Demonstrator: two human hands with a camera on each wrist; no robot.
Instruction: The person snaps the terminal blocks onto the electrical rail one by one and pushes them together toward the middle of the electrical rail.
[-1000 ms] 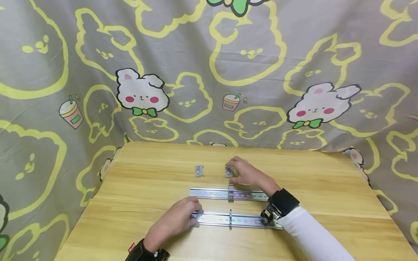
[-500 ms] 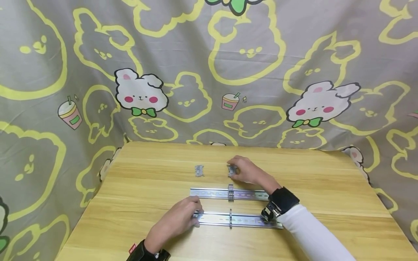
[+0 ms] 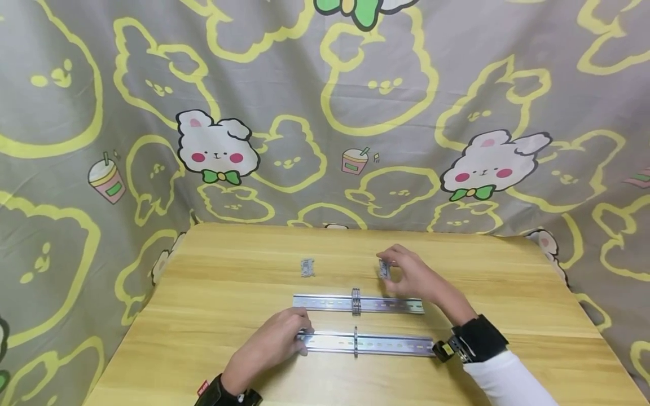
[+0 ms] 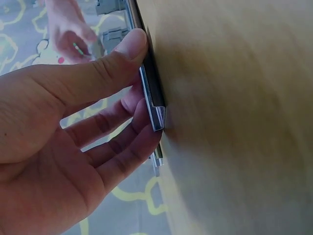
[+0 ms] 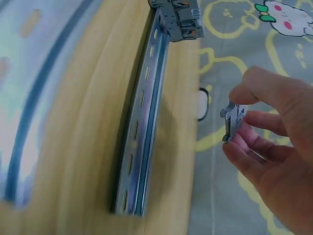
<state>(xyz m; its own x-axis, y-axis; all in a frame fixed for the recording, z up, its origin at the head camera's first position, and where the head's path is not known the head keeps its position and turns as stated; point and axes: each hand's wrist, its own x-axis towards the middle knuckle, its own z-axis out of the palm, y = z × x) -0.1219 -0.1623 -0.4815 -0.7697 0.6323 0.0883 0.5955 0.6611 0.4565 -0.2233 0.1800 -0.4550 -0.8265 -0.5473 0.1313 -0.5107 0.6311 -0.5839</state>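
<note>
My left hand (image 3: 274, 341) grips the left end of the nearer slotted metal DIN rail (image 3: 391, 344). In the left wrist view the thumb lies on one edge of that rail (image 4: 152, 93) and the fingers on the other. Behind the far rail (image 3: 325, 303), my right hand (image 3: 418, 277) pinches a grey DIN rail terminal block (image 3: 383, 269). The right wrist view shows this terminal block (image 5: 234, 120) held upright between thumb and fingertips. One thin block (image 3: 355, 341) sits midway along the near rail; several blocks (image 3: 356, 301) stand together on the far one.
Another grey terminal block (image 3: 307, 268) lies loose on the wooden table (image 3: 228, 270), behind the far rail's left part. A patterned cloth (image 3: 284, 220) hangs along the table's back and both sides. The right wrist strap's camera (image 3: 443, 351) is close to the near rail's right end.
My right hand has moved to the right with the terminal block, which now stands farther from the loose one. My left hand keeps its grip on the near rail's end.
</note>
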